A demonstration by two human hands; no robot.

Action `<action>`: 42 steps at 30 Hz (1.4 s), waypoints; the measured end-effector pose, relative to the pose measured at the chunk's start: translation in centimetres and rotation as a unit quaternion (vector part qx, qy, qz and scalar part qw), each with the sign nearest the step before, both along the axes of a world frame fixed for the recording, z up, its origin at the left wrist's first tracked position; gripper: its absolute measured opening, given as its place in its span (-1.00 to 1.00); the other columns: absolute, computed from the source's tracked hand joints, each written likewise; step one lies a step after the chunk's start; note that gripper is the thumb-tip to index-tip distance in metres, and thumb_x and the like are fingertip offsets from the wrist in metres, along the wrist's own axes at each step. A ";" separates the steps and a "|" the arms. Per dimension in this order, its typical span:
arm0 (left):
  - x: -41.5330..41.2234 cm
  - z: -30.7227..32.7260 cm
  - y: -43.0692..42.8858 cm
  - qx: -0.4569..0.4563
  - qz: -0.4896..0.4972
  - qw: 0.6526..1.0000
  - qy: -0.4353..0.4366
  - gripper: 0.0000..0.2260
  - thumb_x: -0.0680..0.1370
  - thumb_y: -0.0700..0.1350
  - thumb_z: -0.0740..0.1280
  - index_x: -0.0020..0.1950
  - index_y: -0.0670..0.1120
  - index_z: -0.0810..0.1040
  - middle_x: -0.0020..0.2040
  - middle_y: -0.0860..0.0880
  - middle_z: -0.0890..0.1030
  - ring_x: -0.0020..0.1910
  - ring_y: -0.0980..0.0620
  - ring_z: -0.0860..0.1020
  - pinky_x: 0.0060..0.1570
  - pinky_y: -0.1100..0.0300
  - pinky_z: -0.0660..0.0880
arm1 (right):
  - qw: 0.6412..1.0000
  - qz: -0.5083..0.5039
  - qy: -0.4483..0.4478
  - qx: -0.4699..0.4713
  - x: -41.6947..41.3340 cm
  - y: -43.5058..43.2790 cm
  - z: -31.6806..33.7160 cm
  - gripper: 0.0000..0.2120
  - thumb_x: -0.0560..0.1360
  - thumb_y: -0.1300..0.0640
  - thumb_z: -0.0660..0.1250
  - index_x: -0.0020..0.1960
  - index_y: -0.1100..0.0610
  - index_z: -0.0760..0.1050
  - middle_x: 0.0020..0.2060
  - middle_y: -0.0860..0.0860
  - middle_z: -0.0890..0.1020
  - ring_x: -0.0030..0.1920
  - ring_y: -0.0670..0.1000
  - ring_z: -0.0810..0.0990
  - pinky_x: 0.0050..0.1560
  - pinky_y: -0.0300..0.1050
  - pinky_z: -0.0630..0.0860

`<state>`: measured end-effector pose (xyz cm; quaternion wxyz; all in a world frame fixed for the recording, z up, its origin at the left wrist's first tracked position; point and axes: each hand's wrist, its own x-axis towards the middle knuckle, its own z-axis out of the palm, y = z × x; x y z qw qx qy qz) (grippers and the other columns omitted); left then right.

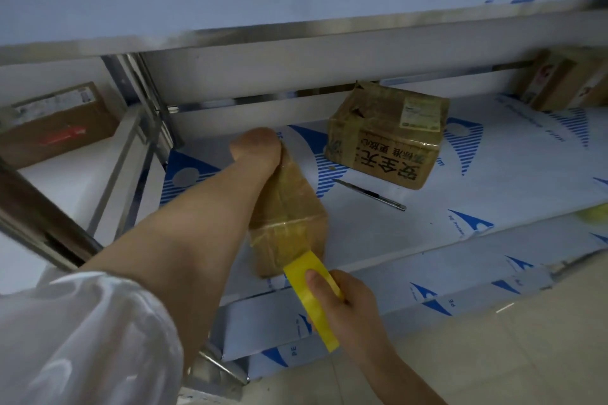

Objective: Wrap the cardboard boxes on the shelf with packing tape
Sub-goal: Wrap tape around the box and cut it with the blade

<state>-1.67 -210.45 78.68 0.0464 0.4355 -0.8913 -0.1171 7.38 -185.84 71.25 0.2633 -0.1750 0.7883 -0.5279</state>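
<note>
The left hand (256, 149) grips the cardboard box (291, 210), the right hand (348, 304) grasps the tape roll (311, 302); a skewed pull could wrinkle it

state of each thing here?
small brown cardboard box, partly taped, on the shelf
yellow packing tape roll, strip stuck to that box
left hand, grips the box's far end
right hand, holds the roll
larger printed cardboard box, taped, untouched
slim metal knife, lying loose

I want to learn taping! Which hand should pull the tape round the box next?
Probably the right hand: it grips the tape roll. The left hand holds the box steady.
</note>
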 end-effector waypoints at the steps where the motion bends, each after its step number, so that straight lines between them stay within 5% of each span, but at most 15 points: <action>1: -0.4 -0.2 -0.1 -0.009 -0.005 1.000 -0.007 -0.79 0.64 -0.20 0.09 -0.16 -0.15 0.43 -0.15 -0.08 0.44 -0.13 -0.04 0.43 -0.14 0.13 0.34 | 1.000 -0.004 -0.007 -0.004 -0.1 -0.1 -0.2 -0.54 0.31 -0.39 0.28 -0.45 -0.02 0.37 -0.53 0.00 0.42 -0.36 0.15 0.53 -0.28 -0.01 0.47; 3: -0.4 -0.4 -0.4 -0.022 -0.005 1.000 -0.017 -0.80 0.64 -0.19 0.10 -0.10 -0.16 0.46 -0.05 -0.11 0.52 -0.14 -0.04 0.43 -0.18 0.11 0.34 | 1.000 -0.007 -0.017 0.008 -0.4 -0.3 -0.7 -0.52 0.42 -0.28 0.32 -0.45 0.06 0.36 -0.53 0.03 0.42 -0.41 0.06 0.49 -0.29 -0.06 0.44; 6: 0.1 -0.2 -0.2 -0.064 -0.010 0.998 -0.010 -0.72 0.65 -0.16 0.10 0.32 -0.12 0.42 0.21 -0.15 0.50 0.15 -0.12 0.48 -0.01 0.07 0.41 | 0.999 0.003 -0.025 0.026 -0.7 -0.7 -0.7 -0.53 0.48 -0.16 0.32 -0.45 0.11 0.37 -0.53 0.07 0.47 -0.39 0.06 0.50 -0.31 -0.10 0.42; 9: 1.4 0.9 2.6 -0.173 -0.022 0.985 0.016 -0.73 0.64 -0.11 0.07 0.16 -0.15 0.52 0.13 -0.16 0.54 0.14 -0.17 0.46 0.12 0.05 0.30 | 0.999 0.012 -0.044 0.006 -0.7 -1.0 0.0 -0.54 0.47 -0.19 0.33 -0.43 0.13 0.43 -0.46 0.17 0.57 -0.30 0.18 0.61 -0.24 -0.04 0.54; 11: 2.7 1.8 4.8 -0.161 -0.058 0.985 -0.010 -0.67 0.65 -0.01 0.04 0.09 -0.14 0.53 0.11 -0.14 0.59 0.13 -0.13 0.49 0.18 0.04 0.24 | 0.998 0.008 -0.061 -0.016 -0.9 -0.8 0.4 -0.54 0.52 -0.09 0.32 -0.46 0.13 0.39 -0.59 0.01 0.51 -0.45 -0.05 0.56 -0.38 -0.24 0.48; 15: 7.3 0.8 9.1 -0.101 -0.091 0.989 -0.051 -0.22 0.55 0.35 -0.22 0.54 -0.21 0.10 0.49 -0.21 0.26 0.49 -0.13 0.20 0.45 -0.05 -0.03 | 0.994 0.017 -0.097 -0.049 -1.2 -0.5 1.4 -0.59 0.57 0.03 0.28 -0.42 0.15 0.37 -0.73 -0.11 0.42 -0.67 -0.23 0.41 -0.62 -0.41 0.27; 18: 9.2 -1.3 10.1 -0.109 -0.127 0.985 -0.034 -0.26 0.57 0.31 -0.16 0.52 -0.22 0.18 0.51 -0.22 0.21 0.51 -0.13 0.13 0.46 0.06 0.00 | 0.988 0.023 -0.132 -0.075 -1.3 -0.4 1.5 -0.66 0.56 0.02 0.29 -0.33 0.17 0.49 -0.63 -0.09 0.50 -0.65 -0.22 0.46 -0.62 -0.40 0.32; 22: 10.6 -0.6 8.8 -0.087 -0.242 0.961 0.101 -0.31 0.51 0.36 0.07 0.26 -0.18 0.54 0.28 -0.16 0.53 0.35 -0.17 0.39 0.33 0.06 0.25 | 0.986 0.037 -0.148 -0.073 -1.5 0.0 1.9 -0.61 0.56 0.00 0.29 -0.39 0.15 0.45 -0.68 -0.09 0.48 -0.67 -0.21 0.45 -0.64 -0.41 0.31; 25: 13.1 -2.3 8.0 -0.120 -0.292 0.942 0.118 -0.33 0.43 0.31 0.19 0.31 -0.15 0.54 0.29 -0.12 0.54 0.33 -0.17 0.44 0.37 -0.14 0.25 | 0.984 0.044 -0.160 -0.068 -1.7 0.1 2.0 -0.59 0.56 -0.02 0.28 -0.39 0.15 0.42 -0.70 -0.09 0.46 -0.69 -0.21 0.43 -0.65 -0.41 0.28; 29: 13.4 -3.6 7.8 -0.055 -0.294 0.940 0.164 -0.48 0.47 0.09 0.30 0.34 -0.18 0.49 0.34 -0.14 0.48 0.37 -0.20 0.40 0.36 -0.06 0.30 | 0.983 0.042 -0.166 -0.073 -1.2 -0.1 2.2 -0.60 0.58 -0.03 0.25 -0.37 0.13 0.41 -0.64 -0.08 0.47 -0.69 -0.22 0.42 -0.66 -0.41 0.29; 34: 12.7 -2.9 7.1 -0.052 -0.315 0.939 0.127 -0.42 0.50 0.12 0.26 0.44 -0.16 0.35 0.45 -0.15 0.34 0.48 -0.19 0.20 0.46 -0.06 0.14 | 0.975 0.009 -0.218 -0.052 -1.0 -0.8 2.2 -0.83 0.52 0.10 0.29 -0.21 0.15 0.49 -0.34 0.08 0.54 -0.37 0.04 0.52 -0.36 -0.23 0.44; 37: 12.6 -2.8 8.3 -0.073 -0.186 0.969 0.145 -0.19 0.46 0.15 0.39 0.53 -0.19 0.11 0.52 -0.22 0.09 0.51 -0.19 0.00 0.49 0.02 -0.07 | 0.967 -0.019 -0.250 -0.047 -0.5 -1.7 2.2 -0.84 0.45 0.08 0.37 -0.04 0.14 0.54 -0.14 0.16 0.59 -0.19 0.14 0.56 -0.15 -0.04 0.51; 39: 12.7 -2.8 10.4 -0.007 0.015 0.966 0.258 -0.15 0.33 0.15 0.51 0.45 -0.20 0.22 0.40 -0.20 0.23 0.42 -0.14 0.15 0.41 0.09 0.07 | 0.964 -0.039 -0.256 -0.054 -0.6 -2.0 2.5 -0.77 0.46 0.11 0.39 0.04 0.23 0.56 -0.14 0.19 0.61 -0.20 0.16 0.58 -0.13 0.00 0.53; 41: 13.1 -3.8 11.9 0.193 0.210 0.895 0.344 -0.31 0.24 0.15 0.54 0.20 -0.22 0.45 0.17 -0.16 0.48 0.22 -0.11 0.43 0.24 0.05 0.38 | 0.970 -0.043 -0.229 -0.074 -0.6 -1.9 2.6 -0.81 0.48 0.16 0.39 0.02 0.27 0.58 -0.22 0.16 0.61 -0.27 0.11 0.57 -0.22 -0.09 0.53; 42: 13.3 -4.1 12.5 0.344 0.249 0.829 0.365 -0.37 0.22 0.12 0.54 0.12 -0.24 0.51 0.05 -0.17 0.58 0.08 -0.12 0.55 0.07 0.02 0.52 | 0.974 -0.045 -0.207 -0.084 -0.5 -1.8 2.8 -0.84 0.48 0.16 0.40 0.00 0.24 0.58 -0.22 0.13 0.60 -0.27 0.08 0.57 -0.27 -0.14 0.52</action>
